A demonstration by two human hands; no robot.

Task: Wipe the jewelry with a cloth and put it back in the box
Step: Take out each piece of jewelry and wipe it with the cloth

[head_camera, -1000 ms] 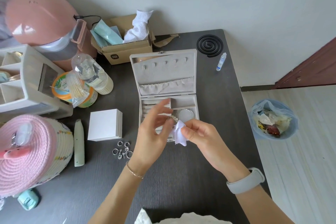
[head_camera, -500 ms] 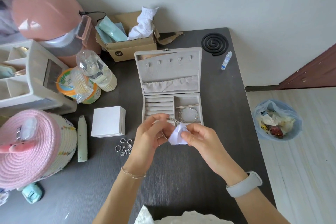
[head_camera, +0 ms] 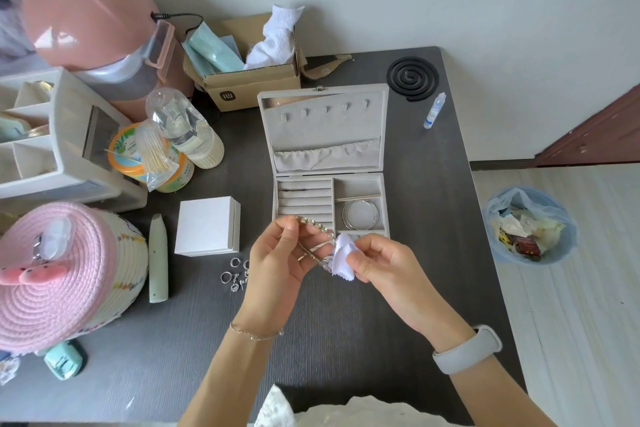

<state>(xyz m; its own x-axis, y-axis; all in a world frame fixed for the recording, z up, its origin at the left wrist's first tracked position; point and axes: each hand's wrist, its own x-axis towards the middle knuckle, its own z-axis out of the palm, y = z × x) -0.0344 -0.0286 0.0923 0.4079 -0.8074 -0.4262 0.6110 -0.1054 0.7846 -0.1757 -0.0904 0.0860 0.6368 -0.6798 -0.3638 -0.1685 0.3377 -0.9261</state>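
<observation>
My left hand [head_camera: 277,260] pinches a silver bracelet [head_camera: 317,227] just in front of the open grey jewelry box [head_camera: 325,135]. My right hand [head_camera: 377,262] pinches a small white cloth [head_camera: 343,255] against the bracelet's right end. Silver bangles [head_camera: 360,215] lie in the box's right compartment; the ring rolls [head_camera: 304,199] on its left side are bare. Several small silver rings and charms [head_camera: 235,272] lie on the dark table [head_camera: 329,340] left of my left hand.
A white square box [head_camera: 207,225] and a pale green pen-shaped tool [head_camera: 158,260] lie to the left. A pink woven basket [head_camera: 59,274], a cardboard box [head_camera: 249,76], bottles, a black coil [head_camera: 412,78] and a dropper bottle [head_camera: 434,111] ring the table. A bin [head_camera: 530,225] stands on the floor at right.
Both hands have drawn back toward me from above the box to its front edge, uncovering the bangles. The cloth stays pinched against the bracelet while the left fingers shift along it.
</observation>
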